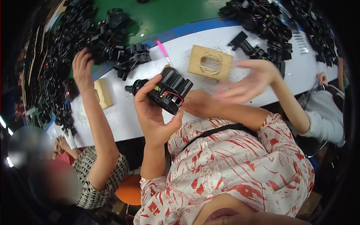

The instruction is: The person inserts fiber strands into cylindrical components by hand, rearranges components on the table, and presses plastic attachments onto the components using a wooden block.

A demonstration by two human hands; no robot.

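My left hand (pixel 153 116) is wrapped round a black plastic motor-like assembly (pixel 167 92) with a ribbed housing, a small green circuit board and red wires. It holds the part tilted above the table, thumb at the lower right edge and fingers along the left side. My right hand (pixel 198 102) reaches in from the right, close against or just behind the assembly. Its fingers are mostly hidden, so I cannot tell whether it grips the part. A pink-handled tool (pixel 162 48) lies on the table beyond the assembly, and a wooden block with a round hole (pixel 210 63) lies to its right.
Piles of black assemblies (pixel 108 37) stand at the left, with more (pixel 270 33) at the back right. A co-worker's blurred hand (pixel 249 80) stretches across from the right. Another co-worker's hand (pixel 83 69) is raised at the left, near a second wooden block (pixel 102 93).
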